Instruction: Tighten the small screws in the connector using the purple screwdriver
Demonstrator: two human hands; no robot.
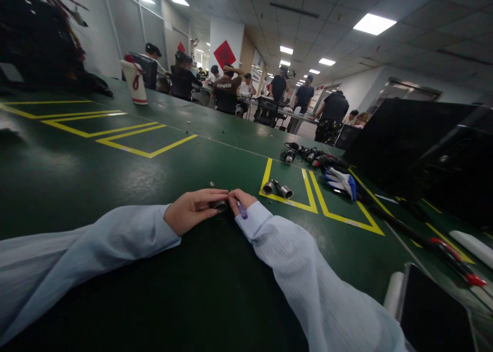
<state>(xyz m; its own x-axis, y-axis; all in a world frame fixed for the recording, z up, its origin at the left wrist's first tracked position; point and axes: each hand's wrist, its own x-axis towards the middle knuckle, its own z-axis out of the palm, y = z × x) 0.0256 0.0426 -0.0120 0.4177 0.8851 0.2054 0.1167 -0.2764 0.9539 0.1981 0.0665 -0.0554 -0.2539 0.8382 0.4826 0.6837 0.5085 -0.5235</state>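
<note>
My left hand [194,207] is closed around a dark, round metal part [219,206], holding it between thumb and fingers just above the green table. Against its fingertips, my right hand [241,195] grips a small tool with a translucent purple handle [242,210], which looks like a screwdriver. The tool's tip is hidden by my fingers. A tiny metal piece [211,184] lies behind my left hand. To the right, two metal cylindrical parts [285,191] rest within a yellow taped outline.
Black connectors with cables [289,156] and a white and blue glove [341,182] lie at the right. Further right are a red and black tool [458,262] and a dark-screened device [435,311]. A white cup [135,82] stands back left. Several people are across the room.
</note>
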